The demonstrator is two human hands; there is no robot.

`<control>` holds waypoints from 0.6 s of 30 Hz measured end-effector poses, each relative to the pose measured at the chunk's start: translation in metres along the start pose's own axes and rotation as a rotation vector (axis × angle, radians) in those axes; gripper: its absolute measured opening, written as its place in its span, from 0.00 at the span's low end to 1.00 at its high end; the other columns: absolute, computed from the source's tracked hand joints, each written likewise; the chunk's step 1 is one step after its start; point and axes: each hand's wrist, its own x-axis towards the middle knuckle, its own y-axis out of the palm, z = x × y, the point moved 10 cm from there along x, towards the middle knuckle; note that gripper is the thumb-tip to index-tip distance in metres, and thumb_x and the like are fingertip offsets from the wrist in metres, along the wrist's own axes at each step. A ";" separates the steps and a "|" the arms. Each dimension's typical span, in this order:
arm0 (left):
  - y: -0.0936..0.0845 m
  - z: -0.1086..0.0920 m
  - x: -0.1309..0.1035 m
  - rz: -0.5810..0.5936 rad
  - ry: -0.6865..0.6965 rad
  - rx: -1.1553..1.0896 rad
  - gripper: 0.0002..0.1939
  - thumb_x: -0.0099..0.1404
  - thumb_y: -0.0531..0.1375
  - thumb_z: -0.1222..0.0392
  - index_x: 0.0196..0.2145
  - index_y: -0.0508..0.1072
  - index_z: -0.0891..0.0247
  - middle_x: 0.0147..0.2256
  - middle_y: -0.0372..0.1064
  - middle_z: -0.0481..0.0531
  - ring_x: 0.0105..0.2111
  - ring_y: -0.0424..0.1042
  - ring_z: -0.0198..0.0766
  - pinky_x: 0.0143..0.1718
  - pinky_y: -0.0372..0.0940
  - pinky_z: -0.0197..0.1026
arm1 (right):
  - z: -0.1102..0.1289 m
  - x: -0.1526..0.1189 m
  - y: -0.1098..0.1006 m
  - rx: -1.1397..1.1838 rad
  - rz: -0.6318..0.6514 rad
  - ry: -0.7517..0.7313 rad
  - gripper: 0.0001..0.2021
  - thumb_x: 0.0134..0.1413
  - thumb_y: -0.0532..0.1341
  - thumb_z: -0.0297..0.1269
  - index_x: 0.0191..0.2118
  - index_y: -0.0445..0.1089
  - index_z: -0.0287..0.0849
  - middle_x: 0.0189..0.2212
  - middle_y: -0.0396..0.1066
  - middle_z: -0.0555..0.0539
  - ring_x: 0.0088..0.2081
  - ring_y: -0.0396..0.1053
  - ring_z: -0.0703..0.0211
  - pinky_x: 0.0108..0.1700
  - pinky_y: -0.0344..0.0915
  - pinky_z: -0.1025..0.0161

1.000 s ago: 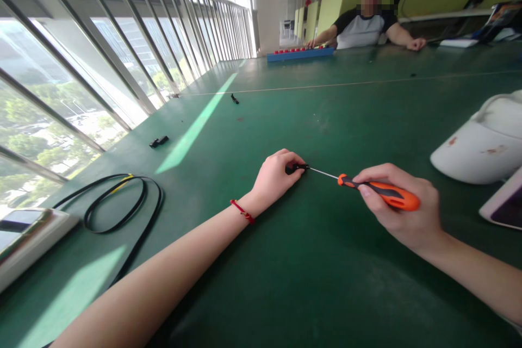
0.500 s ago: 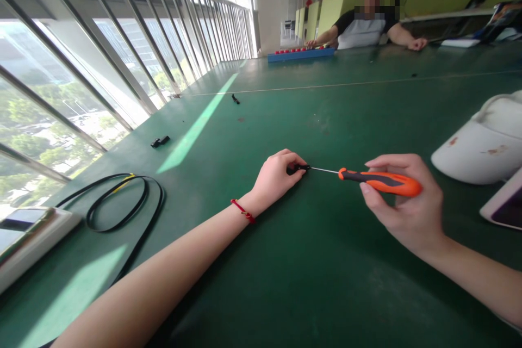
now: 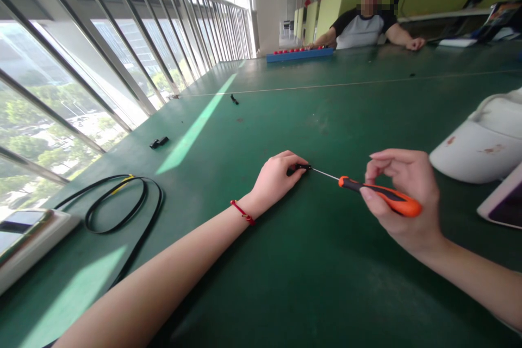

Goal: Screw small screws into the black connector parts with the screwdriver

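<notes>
My left hand (image 3: 278, 178) rests on the green table and pinches a small black part (image 3: 303, 167) between thumb and fingers; most of the part is hidden. A screwdriver (image 3: 391, 198) with an orange and dark grey handle slants down toward it from the right. Its thin metal shaft ends at the right end of the black part. My right hand (image 3: 408, 201) is loosely curled round the handle, the thumb touching its near side and the index finger lifted above it.
Two small black pieces lie farther off, one piece (image 3: 159, 142) at left, another piece (image 3: 234, 99) beyond. A looped black cable (image 3: 157, 212) lies left. A white container (image 3: 477, 147) stands right, by a phone-like device (image 3: 503, 204). Across the table (image 3: 277, 119), a person sits behind a blue strip (image 3: 299, 56).
The screwdriver's handle end has dipped, so the tool slants more. My right index finger has lifted off the handle. My left hand stays in place on the black part.
</notes>
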 end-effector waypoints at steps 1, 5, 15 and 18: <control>0.000 0.000 0.000 0.000 0.002 0.001 0.09 0.62 0.57 0.64 0.38 0.76 0.64 0.38 0.72 0.52 0.34 0.70 0.35 0.36 0.66 0.37 | -0.001 0.000 0.003 -0.033 0.038 0.014 0.13 0.48 0.63 0.32 0.41 0.65 0.50 0.27 0.65 0.51 0.28 0.66 0.59 0.29 0.66 0.62; 0.000 -0.001 0.000 0.002 0.003 0.004 0.09 0.62 0.57 0.64 0.38 0.76 0.64 0.38 0.72 0.52 0.33 0.70 0.35 0.36 0.66 0.37 | 0.002 0.000 0.004 -0.118 0.036 0.000 0.06 0.51 0.61 0.33 0.37 0.67 0.48 0.24 0.66 0.52 0.26 0.67 0.61 0.28 0.66 0.63; 0.000 -0.003 -0.001 0.016 0.010 0.002 0.09 0.62 0.57 0.64 0.38 0.76 0.64 0.38 0.72 0.52 0.34 0.71 0.35 0.36 0.67 0.37 | 0.006 0.000 0.008 -0.177 0.099 -0.044 0.06 0.51 0.61 0.32 0.37 0.67 0.49 0.23 0.66 0.53 0.22 0.66 0.63 0.26 0.65 0.63; 0.001 -0.002 -0.001 0.016 0.010 0.005 0.09 0.62 0.57 0.64 0.38 0.76 0.64 0.38 0.72 0.53 0.34 0.71 0.36 0.36 0.67 0.37 | 0.011 -0.001 0.002 -0.154 0.026 -0.093 0.12 0.48 0.63 0.32 0.40 0.67 0.49 0.32 0.69 0.49 0.30 0.70 0.59 0.31 0.68 0.62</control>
